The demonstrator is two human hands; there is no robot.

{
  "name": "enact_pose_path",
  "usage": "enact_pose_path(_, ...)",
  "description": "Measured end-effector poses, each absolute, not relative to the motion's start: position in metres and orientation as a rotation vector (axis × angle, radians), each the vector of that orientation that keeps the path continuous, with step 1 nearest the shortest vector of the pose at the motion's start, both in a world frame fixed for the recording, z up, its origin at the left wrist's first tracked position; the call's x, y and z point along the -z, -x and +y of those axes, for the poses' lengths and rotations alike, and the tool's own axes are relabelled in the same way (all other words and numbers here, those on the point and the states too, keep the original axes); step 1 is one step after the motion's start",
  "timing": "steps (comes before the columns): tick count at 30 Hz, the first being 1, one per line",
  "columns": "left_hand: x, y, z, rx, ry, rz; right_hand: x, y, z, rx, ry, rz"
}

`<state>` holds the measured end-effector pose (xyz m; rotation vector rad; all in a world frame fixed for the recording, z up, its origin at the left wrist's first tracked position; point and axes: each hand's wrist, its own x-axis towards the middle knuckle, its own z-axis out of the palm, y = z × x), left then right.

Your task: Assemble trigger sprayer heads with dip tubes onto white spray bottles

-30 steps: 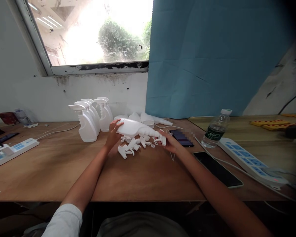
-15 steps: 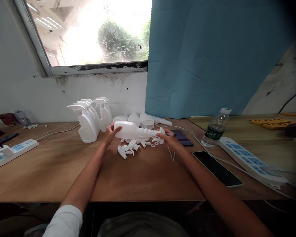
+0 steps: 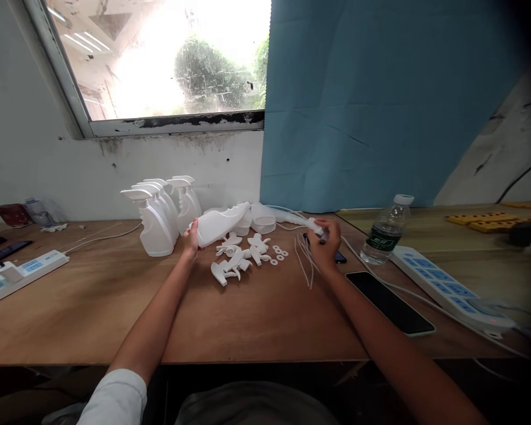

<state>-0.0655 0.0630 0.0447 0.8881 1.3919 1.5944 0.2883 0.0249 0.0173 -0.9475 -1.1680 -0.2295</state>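
My left hand (image 3: pixel 192 237) grips the base end of a white spray bottle (image 3: pixel 221 224), which is tilted with its open neck up to the right. In my right hand (image 3: pixel 328 243), the fingers are closed around a white sprayer head (image 3: pixel 317 226), partly hidden by them. A thin pale tube (image 3: pixel 287 209) runs from near this piece toward the bottle's neck. Below the bottle lies a pile of loose white trigger sprayers (image 3: pixel 232 264). Several small white washers (image 3: pixel 279 252) lie beside it, and loose thin tubes (image 3: pixel 304 265) are under my right hand.
Assembled spray bottles (image 3: pixel 157 227) stand at the back left. More white bottles (image 3: pixel 263 219) lie behind the pile. To the right are a phone (image 3: pixel 389 302), a water bottle (image 3: pixel 386 233) and a power strip (image 3: pixel 451 289). Another power strip (image 3: pixel 30 268) lies left.
My right hand has moved right, away from the bottle's neck, with the sprayer head. The bottle has tilted neck-up and shifted slightly left in my left hand, uncovering the loose parts.
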Motion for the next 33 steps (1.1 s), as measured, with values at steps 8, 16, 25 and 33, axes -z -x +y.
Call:
enact_pose_path(8,-0.031,0.052,0.068,-1.522,-0.735,1.120,-0.006,-0.295,0.046,-0.214,1.007,-0.626)
enact_pose_path(16,-0.035,0.029,0.076,-1.536,-0.674,0.666,-0.007,-0.280,0.040,-0.336,1.028,-0.695)
enact_pose_path(25,-0.046,-0.006,0.115,-1.658,-0.623,0.905,-0.006,-0.272,0.036,-0.438,1.014,-0.736)
enact_pose_path(33,-0.049,-0.014,0.101,-1.452,-0.873,0.937,-0.008,-0.270,0.035,-0.477,1.037,-0.732)
